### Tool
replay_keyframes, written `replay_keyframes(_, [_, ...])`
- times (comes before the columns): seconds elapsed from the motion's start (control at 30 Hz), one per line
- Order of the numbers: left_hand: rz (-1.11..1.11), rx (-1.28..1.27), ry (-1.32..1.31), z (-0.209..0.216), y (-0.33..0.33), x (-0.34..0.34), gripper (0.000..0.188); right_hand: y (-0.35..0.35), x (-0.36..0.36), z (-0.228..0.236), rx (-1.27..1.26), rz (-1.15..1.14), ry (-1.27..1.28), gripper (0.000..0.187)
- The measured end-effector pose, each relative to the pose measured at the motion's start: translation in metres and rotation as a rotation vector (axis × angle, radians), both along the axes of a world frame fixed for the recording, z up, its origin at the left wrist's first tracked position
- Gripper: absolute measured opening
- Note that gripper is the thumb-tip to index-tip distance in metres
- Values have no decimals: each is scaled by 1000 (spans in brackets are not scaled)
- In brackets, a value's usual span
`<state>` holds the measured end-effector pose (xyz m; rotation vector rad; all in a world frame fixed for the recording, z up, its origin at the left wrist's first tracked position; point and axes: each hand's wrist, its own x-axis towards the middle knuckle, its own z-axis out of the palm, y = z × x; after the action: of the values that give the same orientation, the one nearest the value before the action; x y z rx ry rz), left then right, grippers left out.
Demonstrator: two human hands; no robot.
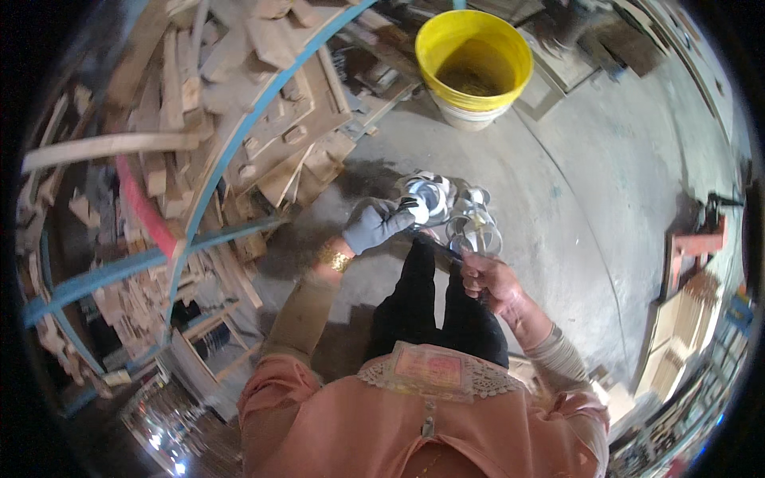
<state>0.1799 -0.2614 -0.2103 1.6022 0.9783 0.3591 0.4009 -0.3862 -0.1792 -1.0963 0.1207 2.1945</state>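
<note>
Grey concrete floor [570, 207]. Shiny silver round metal pieces [478, 219], clustered just beyond both hands. Grey-gloved left hand [373, 226]: fingers together against the cluster, grip indiscernible. Bare right hand [494, 283]: fingers curled tight, contents indiscernible. Yellow-and-white round bucket [474, 102], farther off. Left: blue bars [96, 280], heaped pale wooden offcuts [177, 88].

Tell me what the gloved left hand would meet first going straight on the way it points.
The left hand would likely meet the shiny curved metal pieces right ahead; whether it touches them now is unclear.
</note>
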Motion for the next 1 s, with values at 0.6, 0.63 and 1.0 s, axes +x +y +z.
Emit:
replay_keyframes(0.6, [372,-550,-17,-70,20,-15,18,44,87,-248,130,418,-1399,43])
replay_keyframes(0.63, [303,-427,97,-81,21,-20,20,40,89,-268,110,524,-1538,47])
replay_keyframes(1.0, [-198,409,676,-131,30,-4,37,67,66,-317,609,144,-1243,49])
